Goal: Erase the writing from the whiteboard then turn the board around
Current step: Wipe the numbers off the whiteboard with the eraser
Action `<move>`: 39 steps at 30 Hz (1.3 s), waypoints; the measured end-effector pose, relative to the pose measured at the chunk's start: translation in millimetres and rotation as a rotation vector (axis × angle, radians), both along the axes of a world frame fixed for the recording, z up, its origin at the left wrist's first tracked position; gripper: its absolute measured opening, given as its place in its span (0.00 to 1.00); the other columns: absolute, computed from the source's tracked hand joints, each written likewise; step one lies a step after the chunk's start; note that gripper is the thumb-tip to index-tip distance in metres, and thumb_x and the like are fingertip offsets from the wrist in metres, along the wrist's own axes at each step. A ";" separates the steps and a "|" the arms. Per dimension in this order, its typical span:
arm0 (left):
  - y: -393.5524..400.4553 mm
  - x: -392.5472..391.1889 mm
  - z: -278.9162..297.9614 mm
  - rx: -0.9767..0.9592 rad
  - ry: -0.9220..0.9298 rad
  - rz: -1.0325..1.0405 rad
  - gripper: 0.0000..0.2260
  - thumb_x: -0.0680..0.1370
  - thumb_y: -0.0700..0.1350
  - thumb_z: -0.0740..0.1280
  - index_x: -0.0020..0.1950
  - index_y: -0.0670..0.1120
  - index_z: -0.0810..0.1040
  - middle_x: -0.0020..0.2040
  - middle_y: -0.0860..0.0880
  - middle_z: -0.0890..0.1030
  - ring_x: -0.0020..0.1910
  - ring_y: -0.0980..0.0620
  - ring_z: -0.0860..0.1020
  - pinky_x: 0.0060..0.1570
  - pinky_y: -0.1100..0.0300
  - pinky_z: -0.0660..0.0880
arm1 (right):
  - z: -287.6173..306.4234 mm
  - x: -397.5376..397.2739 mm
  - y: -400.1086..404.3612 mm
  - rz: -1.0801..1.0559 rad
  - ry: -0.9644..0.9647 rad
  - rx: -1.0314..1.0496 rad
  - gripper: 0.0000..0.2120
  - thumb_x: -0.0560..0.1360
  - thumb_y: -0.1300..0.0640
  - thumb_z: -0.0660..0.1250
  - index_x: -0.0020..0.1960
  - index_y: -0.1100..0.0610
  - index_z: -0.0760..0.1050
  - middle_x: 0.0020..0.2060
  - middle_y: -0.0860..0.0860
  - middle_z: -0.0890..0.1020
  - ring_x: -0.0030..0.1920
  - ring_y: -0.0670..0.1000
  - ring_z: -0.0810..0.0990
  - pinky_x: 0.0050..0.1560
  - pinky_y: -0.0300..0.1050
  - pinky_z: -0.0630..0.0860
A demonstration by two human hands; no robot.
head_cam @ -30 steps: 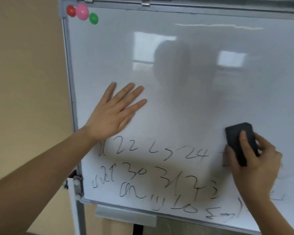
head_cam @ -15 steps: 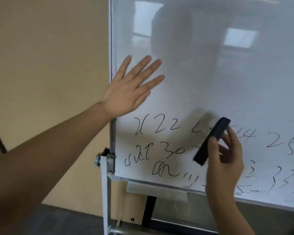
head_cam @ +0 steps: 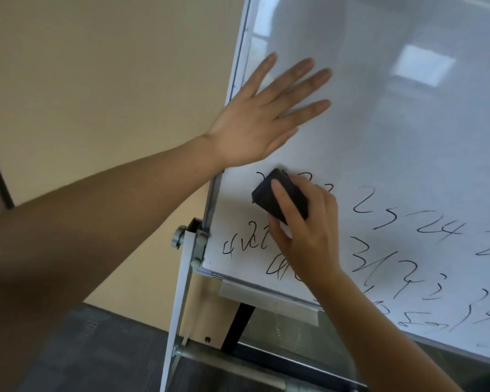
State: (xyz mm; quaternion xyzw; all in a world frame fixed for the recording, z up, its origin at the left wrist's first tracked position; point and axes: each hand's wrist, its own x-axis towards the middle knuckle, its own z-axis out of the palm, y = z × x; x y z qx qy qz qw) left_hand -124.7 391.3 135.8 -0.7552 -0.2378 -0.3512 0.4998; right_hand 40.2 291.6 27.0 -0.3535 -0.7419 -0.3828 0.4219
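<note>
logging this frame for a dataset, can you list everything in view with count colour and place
whiteboard: one, white with a silver frame, fills the right side, tilted in this view
writing: several rows of black marker scrawl, across the lower part of the board
eraser: one, black, against the board at the left end of the top row of writing
tray: one, grey, under the board's lower edge
stand: one, white upright post with metal bolts and a grey crossbar low down, at the board's left edge
wall: beige, left of the board
floor: dark grey, at the bottom
left hand: one, fingers straight, flat on the board by its left edge
right hand: one, fingers curled round the eraser
</note>
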 end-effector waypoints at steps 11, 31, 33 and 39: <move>0.2 0.0 -1.4 0.033 0.010 0.058 0.23 0.85 0.49 0.52 0.80 0.50 0.53 0.79 0.43 0.61 0.77 0.40 0.60 0.73 0.37 0.56 | 23.7 21.4 39.6 -0.029 -0.509 0.107 0.18 0.76 0.64 0.67 0.65 0.62 0.73 0.61 0.63 0.73 0.57 0.62 0.74 0.56 0.57 0.72; 0.1 -0.9 -1.6 0.056 0.008 0.072 0.23 0.85 0.48 0.54 0.80 0.50 0.54 0.79 0.43 0.61 0.77 0.40 0.60 0.72 0.37 0.56 | 5.2 30.2 29.6 -0.091 -0.500 0.105 0.22 0.74 0.61 0.70 0.66 0.60 0.70 0.61 0.61 0.71 0.50 0.58 0.71 0.48 0.52 0.69; 0.3 -0.7 -1.7 0.053 0.010 0.073 0.23 0.85 0.48 0.54 0.80 0.50 0.55 0.78 0.43 0.61 0.77 0.40 0.60 0.72 0.36 0.56 | 0.0 33.8 27.5 -0.074 -0.564 0.074 0.22 0.75 0.62 0.69 0.67 0.60 0.70 0.61 0.61 0.70 0.52 0.58 0.71 0.50 0.52 0.69; 1.2 1.6 -2.4 0.062 0.004 0.076 0.23 0.85 0.48 0.54 0.80 0.50 0.54 0.79 0.43 0.61 0.77 0.40 0.60 0.72 0.37 0.57 | 32.4 14.9 33.5 -0.167 -0.473 0.182 0.16 0.73 0.63 0.69 0.61 0.59 0.79 0.56 0.61 0.80 0.47 0.58 0.71 0.45 0.50 0.67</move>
